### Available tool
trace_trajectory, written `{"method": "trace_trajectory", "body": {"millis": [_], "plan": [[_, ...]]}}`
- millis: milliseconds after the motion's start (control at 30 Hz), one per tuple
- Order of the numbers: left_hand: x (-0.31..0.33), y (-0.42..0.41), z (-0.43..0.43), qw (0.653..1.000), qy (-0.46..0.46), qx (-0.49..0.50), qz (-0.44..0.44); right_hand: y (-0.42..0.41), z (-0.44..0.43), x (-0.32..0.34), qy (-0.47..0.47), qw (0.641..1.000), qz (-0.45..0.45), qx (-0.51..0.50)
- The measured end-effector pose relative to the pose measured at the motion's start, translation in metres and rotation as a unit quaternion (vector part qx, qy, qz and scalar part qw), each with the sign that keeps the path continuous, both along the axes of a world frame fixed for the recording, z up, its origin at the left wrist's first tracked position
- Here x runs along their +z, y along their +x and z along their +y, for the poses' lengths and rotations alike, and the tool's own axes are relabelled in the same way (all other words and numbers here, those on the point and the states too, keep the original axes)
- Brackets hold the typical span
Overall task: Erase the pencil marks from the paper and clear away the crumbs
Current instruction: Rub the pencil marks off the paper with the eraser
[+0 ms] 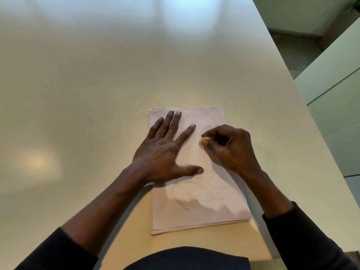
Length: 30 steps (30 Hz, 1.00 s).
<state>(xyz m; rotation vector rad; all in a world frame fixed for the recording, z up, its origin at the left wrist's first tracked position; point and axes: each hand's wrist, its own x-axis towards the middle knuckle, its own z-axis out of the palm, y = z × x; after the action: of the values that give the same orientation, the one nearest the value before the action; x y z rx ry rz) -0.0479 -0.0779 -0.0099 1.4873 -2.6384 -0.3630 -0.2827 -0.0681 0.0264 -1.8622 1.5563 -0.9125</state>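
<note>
**Figure: Erasing in progress, seen from above.** A stack of paper [204, 209] lies at the near right of the table [97, 94], its long side running away from the person. The left hand [165, 152] rests flat and open on the upper left of the top sheet, fingers spread and thumb stretched toward the middle, pinning it down. The right hand [231, 149] is curled, thumb and fingertips pinching a small pale eraser [202, 142] whose end meets the paper just right of the left forefinger. Faint looping pencil marks [181, 199] show on the lower half of the sheet, below both hands. A few dark crumbs [188, 146] lie between the hands and near the top edge.

The bracing hand works best close beside the patch being rubbed, so the sheet cannot buckle or slide on those beneath. Short strokes directed away from that hand, at moderate pressure, are least likely to crease or tear the paper. The visible loops lie nearer the person, so both hands would probably need to shift down the page together. Crumbs are better swept off lightly with a flat hand, since pressing on them may smear graphite.
</note>
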Motion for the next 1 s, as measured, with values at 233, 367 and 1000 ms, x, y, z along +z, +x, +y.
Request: {"method": "trace_trajectory", "body": {"millis": [233, 367, 1000], "plan": [[0.002, 0.001, -0.002, 1.000, 0.003, -0.001, -0.012, -0.012, 0.017, 0.000, 0.008, 1.000, 0.001, 0.021], [0.002, 0.000, -0.001, 1.000, 0.008, -0.002, -0.025, -0.013, 0.035, -0.003, 0.024, 0.997, -0.004, 0.072], [0.004, 0.000, 0.000, 1.000, 0.009, 0.000, -0.025, -0.018, 0.066, -0.007, -0.023, 0.999, -0.012, -0.031]]}}
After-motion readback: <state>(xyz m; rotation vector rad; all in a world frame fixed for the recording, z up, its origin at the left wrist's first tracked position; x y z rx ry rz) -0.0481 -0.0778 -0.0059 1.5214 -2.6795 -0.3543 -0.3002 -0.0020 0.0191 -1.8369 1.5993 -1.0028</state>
